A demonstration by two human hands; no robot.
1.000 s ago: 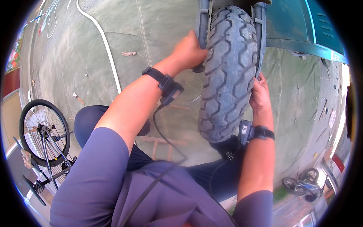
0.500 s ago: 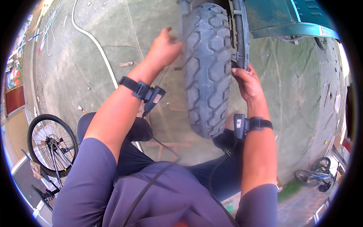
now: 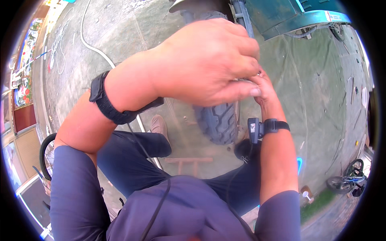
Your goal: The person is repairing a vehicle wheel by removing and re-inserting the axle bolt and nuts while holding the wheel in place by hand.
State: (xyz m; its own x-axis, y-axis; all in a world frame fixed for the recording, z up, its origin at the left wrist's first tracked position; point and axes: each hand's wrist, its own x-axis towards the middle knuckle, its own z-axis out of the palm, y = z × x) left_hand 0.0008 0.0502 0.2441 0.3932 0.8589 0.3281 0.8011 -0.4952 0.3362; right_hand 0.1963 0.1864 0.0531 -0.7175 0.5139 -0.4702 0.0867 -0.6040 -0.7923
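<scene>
A black knobbly-treaded tyre stands upright in front of me, its upper part mostly covered by my left hand. My left hand reaches across above the tyre, with curled fingers and the thumb pressed in toward my right hand. On the tyre's right side, my right hand meets the left fingertips, its own fingers partly hidden behind them. A tiny shiny bit shows where the fingers meet, too small to name. A grey metal fork arm runs down beside the tyre.
A teal vehicle body is at the far right. A pale hose crosses the ground on the left. Near my feet lies a reddish-brown frame. A bicycle is at the right, and part of a wheel at the left.
My left hand has moved from the tyre's left side up and across it to my right hand. The right hand has come slightly lower. The view has shifted a little.
</scene>
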